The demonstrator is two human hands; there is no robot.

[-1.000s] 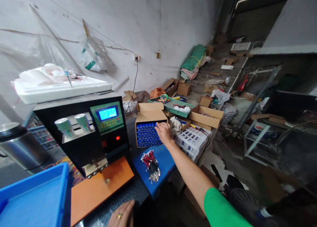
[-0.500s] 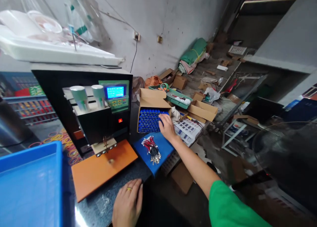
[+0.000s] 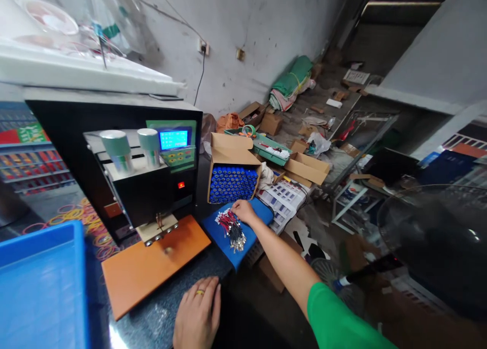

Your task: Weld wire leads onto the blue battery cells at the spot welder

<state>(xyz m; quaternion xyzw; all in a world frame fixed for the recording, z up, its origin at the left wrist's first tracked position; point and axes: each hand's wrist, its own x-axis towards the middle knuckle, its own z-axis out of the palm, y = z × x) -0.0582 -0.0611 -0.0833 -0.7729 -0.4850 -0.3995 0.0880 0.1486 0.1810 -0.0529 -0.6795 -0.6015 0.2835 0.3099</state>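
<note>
My right hand (image 3: pixel 243 211) is at the upper edge of a bundle of red and black wires (image 3: pixel 233 230), its fingers closed together at the white connector ends; what they hold is too small to tell. The bundle lies on a blue cloth (image 3: pixel 253 232). Behind it, an open cardboard box (image 3: pixel 234 156) on its side shows rows of blue cylindrical cells (image 3: pixel 233 183). My left hand (image 3: pixel 198 311), with a ring, rests on the dark tabletop (image 3: pixel 152 308), fingers side by side and lying flat, holding nothing.
A black machine (image 3: pixel 144 186) with a lit screen stands at the left, an orange board (image 3: pixel 155 268) under its head. A blue tray (image 3: pixel 41 288) is at the lower left. Green tray (image 3: pixel 272 151) and cartons lie behind the box; a fan (image 3: pixel 437 247) is at the right.
My right hand has moved from the box of blue cells down and toward me to the wire bundle. My left hand has stayed on the tabletop. The view has shifted slightly.
</note>
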